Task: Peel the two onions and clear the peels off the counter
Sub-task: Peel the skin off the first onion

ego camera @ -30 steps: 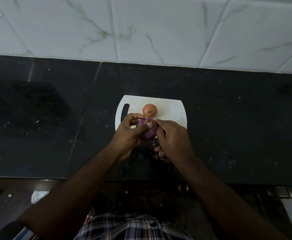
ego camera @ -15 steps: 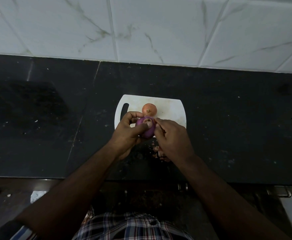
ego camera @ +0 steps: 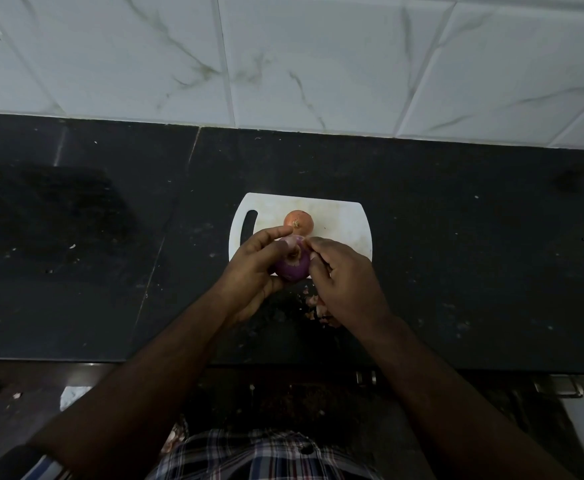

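Purple onion (ego camera: 292, 266), smooth and round, sits gripped in the left hand (ego camera: 254, 268) above the white cutting board's (ego camera: 347, 225) near edge; the right hand (ego camera: 344, 282) pinches skin at its top. Behind it one unpeeled orange onion (ego camera: 298, 221) rests on the board. Papery peels (ego camera: 314, 306) lie on the black desk (ego camera: 474, 271), bare room either side.

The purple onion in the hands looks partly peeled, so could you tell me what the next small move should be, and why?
Probably the right hand should pull away the strip of skin it pinches at the top of the purple onion, while the left hand holds the onion. Most of its surface already shows glossy purple. The orange onion waits unpeeled on the cutting board.
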Action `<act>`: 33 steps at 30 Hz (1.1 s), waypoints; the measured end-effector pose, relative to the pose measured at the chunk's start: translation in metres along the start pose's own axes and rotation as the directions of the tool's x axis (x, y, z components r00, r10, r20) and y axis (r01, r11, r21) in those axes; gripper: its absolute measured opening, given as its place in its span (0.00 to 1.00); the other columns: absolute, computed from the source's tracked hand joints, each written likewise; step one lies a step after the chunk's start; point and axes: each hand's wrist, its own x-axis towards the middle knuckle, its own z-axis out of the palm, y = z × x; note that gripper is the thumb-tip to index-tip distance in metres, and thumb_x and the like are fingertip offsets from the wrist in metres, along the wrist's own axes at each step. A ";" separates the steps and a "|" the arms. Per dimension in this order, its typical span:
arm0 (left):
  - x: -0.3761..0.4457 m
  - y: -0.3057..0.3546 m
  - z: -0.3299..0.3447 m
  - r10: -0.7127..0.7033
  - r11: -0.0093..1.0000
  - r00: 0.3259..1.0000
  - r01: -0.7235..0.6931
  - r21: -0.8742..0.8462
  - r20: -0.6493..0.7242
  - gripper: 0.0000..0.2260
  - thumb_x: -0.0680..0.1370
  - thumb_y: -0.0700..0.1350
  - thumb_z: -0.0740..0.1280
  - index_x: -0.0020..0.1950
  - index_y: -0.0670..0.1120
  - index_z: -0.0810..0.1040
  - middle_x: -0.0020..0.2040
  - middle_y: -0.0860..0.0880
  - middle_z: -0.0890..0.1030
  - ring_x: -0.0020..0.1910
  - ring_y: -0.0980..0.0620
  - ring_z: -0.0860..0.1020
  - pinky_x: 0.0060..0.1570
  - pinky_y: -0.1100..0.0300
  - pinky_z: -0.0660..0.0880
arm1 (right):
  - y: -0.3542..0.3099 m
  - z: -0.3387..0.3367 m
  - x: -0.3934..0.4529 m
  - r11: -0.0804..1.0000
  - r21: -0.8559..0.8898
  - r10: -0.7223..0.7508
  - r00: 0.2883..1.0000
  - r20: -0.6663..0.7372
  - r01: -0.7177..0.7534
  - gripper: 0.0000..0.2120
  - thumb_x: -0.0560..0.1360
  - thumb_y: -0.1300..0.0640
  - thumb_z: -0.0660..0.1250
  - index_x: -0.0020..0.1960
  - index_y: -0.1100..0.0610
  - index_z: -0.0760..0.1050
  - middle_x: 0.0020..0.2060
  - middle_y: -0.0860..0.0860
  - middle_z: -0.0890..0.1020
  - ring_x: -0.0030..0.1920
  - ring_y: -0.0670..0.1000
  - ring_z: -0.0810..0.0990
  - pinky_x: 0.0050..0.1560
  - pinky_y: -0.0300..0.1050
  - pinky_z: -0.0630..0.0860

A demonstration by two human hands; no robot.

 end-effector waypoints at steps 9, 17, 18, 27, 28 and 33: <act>-0.004 -0.001 0.002 0.008 0.999 1.000 -0.009 0.046 0.017 0.15 0.80 0.34 0.67 0.66 0.41 0.77 0.61 0.43 0.81 0.56 0.49 0.83 0.46 0.54 0.82 | 0.006 0.000 0.000 1.000 -0.015 0.017 0.999 -0.042 -0.018 0.15 0.80 0.64 0.63 0.65 0.58 0.79 0.57 0.53 0.84 0.57 0.47 0.80 0.61 0.33 0.72; 0.001 -0.002 0.002 0.018 0.999 1.000 -0.017 0.039 -0.004 0.17 0.79 0.34 0.68 0.68 0.40 0.76 0.64 0.40 0.80 0.58 0.46 0.82 0.49 0.52 0.81 | 0.007 0.000 0.000 0.994 -0.095 -0.042 0.995 0.085 0.050 0.20 0.82 0.53 0.57 0.68 0.61 0.75 0.64 0.56 0.80 0.65 0.50 0.77 0.67 0.30 0.64; 0.001 -0.002 0.002 0.020 0.999 1.000 -0.020 0.041 0.001 0.16 0.79 0.34 0.68 0.68 0.40 0.76 0.63 0.40 0.81 0.57 0.47 0.82 0.49 0.52 0.82 | 0.007 0.000 0.000 0.994 -0.097 -0.042 0.995 0.087 0.050 0.21 0.81 0.52 0.56 0.68 0.61 0.75 0.64 0.56 0.80 0.65 0.51 0.77 0.67 0.27 0.62; -0.002 -0.003 0.001 0.026 0.998 0.999 -0.027 0.048 0.018 0.16 0.79 0.34 0.68 0.67 0.40 0.76 0.62 0.42 0.81 0.56 0.48 0.82 0.52 0.50 0.82 | 0.009 0.003 -0.003 0.993 -0.106 -0.042 0.996 0.079 0.050 0.18 0.81 0.56 0.61 0.68 0.63 0.76 0.62 0.58 0.81 0.62 0.54 0.79 0.64 0.30 0.64; -0.002 -0.002 0.001 0.024 0.999 1.000 -0.024 0.046 0.017 0.16 0.79 0.34 0.68 0.67 0.40 0.76 0.62 0.42 0.81 0.56 0.48 0.82 0.53 0.50 0.82 | 0.009 0.003 -0.003 0.993 -0.105 -0.044 0.996 0.077 0.052 0.18 0.81 0.56 0.61 0.67 0.63 0.76 0.61 0.58 0.81 0.62 0.54 0.80 0.64 0.30 0.64; -0.004 -0.003 0.000 0.011 0.999 1.000 -0.012 0.037 0.007 0.15 0.79 0.33 0.67 0.66 0.41 0.76 0.62 0.41 0.81 0.55 0.48 0.83 0.50 0.51 0.83 | 0.009 0.007 -0.003 0.993 -0.111 -0.034 0.997 0.067 0.042 0.18 0.81 0.55 0.60 0.66 0.62 0.77 0.59 0.57 0.82 0.59 0.55 0.81 0.62 0.42 0.74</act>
